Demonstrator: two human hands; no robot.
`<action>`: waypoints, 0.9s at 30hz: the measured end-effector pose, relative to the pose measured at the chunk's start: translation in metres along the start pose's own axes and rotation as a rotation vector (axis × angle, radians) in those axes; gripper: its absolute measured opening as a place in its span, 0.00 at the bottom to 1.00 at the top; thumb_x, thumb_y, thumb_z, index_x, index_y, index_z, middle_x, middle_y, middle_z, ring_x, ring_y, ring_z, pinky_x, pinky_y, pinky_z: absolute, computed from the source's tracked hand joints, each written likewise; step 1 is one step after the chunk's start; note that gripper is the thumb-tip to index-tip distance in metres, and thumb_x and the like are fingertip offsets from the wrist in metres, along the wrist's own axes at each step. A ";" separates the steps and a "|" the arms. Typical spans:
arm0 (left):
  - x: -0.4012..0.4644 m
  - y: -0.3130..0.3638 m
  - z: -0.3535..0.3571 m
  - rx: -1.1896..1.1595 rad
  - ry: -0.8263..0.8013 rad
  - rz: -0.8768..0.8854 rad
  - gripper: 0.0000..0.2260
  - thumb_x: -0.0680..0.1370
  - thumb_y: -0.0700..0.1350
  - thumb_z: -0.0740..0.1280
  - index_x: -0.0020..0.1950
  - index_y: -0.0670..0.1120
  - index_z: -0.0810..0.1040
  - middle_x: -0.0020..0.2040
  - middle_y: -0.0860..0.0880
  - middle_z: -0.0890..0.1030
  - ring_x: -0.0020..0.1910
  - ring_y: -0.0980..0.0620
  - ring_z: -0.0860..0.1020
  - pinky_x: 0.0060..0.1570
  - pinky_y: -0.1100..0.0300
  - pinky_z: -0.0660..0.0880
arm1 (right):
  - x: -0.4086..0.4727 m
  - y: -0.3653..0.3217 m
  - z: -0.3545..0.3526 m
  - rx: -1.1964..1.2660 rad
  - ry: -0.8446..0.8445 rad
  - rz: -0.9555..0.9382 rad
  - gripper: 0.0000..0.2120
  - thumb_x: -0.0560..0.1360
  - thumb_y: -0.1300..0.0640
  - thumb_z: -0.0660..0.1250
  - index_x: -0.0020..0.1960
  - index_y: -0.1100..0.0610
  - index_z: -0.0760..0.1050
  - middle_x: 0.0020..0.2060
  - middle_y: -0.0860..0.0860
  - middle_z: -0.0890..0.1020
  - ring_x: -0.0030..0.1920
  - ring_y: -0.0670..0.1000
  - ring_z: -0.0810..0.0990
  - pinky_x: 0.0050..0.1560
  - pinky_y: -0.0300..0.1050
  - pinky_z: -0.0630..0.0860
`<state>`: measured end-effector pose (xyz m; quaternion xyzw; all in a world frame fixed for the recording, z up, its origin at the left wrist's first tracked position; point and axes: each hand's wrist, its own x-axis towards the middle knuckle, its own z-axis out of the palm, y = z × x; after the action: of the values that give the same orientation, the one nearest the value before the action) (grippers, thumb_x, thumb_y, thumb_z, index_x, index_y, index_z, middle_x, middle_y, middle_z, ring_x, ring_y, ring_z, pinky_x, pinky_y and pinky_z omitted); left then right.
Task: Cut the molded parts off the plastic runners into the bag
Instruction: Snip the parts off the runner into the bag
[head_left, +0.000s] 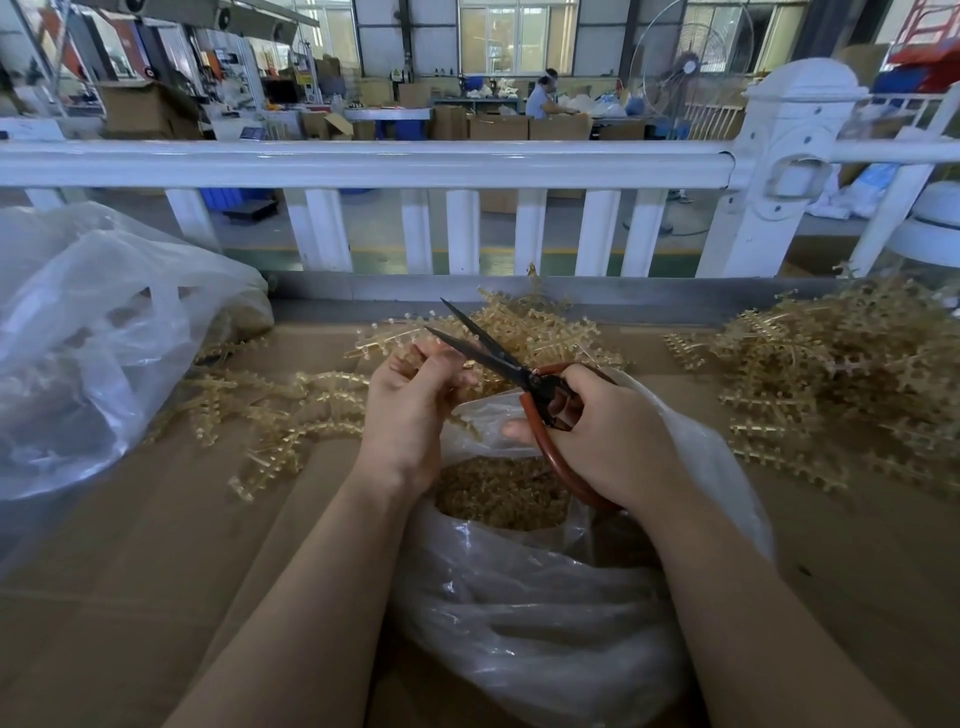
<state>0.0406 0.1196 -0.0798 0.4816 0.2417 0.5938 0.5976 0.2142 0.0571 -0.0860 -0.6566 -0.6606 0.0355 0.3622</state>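
1. Runner (415, 358) pinched in our curled left hand (410, 400), held just above the bag (545, 597) mouth; its parts mostly hidden by the fingers.
2. Right hand (608, 431) wrapped round the red loops of the scissors (498, 358); blades parted, tips past the left fingers.
3. Step, as we judge: mid-trim. Next needs blades closing at a part's stem, clear of fingertips, so it drops in.
4. Cut parts (501, 493) lie under both hands, in the bag.
5. Runner piles (831, 384) right of the right hand; another clear bag (93, 332) left of the left.

A white railing (363, 163) fronts the bench; a standing fan (691, 67) stands beyond.
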 end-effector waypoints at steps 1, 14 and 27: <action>0.000 0.000 0.000 0.005 -0.004 0.005 0.20 0.79 0.32 0.64 0.32 0.51 0.82 0.27 0.54 0.77 0.30 0.57 0.76 0.36 0.65 0.75 | 0.000 0.000 0.000 0.001 -0.004 0.004 0.28 0.64 0.21 0.64 0.51 0.42 0.75 0.37 0.35 0.77 0.40 0.34 0.75 0.36 0.28 0.66; -0.001 0.001 0.001 0.017 -0.064 0.014 0.12 0.76 0.37 0.69 0.35 0.50 0.83 0.31 0.52 0.81 0.32 0.57 0.78 0.38 0.66 0.76 | -0.001 0.000 -0.001 -0.088 0.077 0.008 0.31 0.63 0.19 0.62 0.48 0.45 0.77 0.35 0.34 0.76 0.36 0.33 0.74 0.33 0.26 0.63; -0.002 0.004 0.001 -0.003 -0.025 -0.011 0.16 0.78 0.33 0.67 0.36 0.49 0.84 0.34 0.51 0.82 0.32 0.57 0.78 0.39 0.65 0.77 | -0.003 0.001 0.000 -0.104 0.136 -0.048 0.30 0.65 0.20 0.59 0.44 0.46 0.76 0.32 0.37 0.76 0.35 0.35 0.74 0.34 0.28 0.65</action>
<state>0.0397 0.1166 -0.0768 0.4868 0.2361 0.5848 0.6044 0.2144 0.0548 -0.0879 -0.6593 -0.6509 -0.0521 0.3726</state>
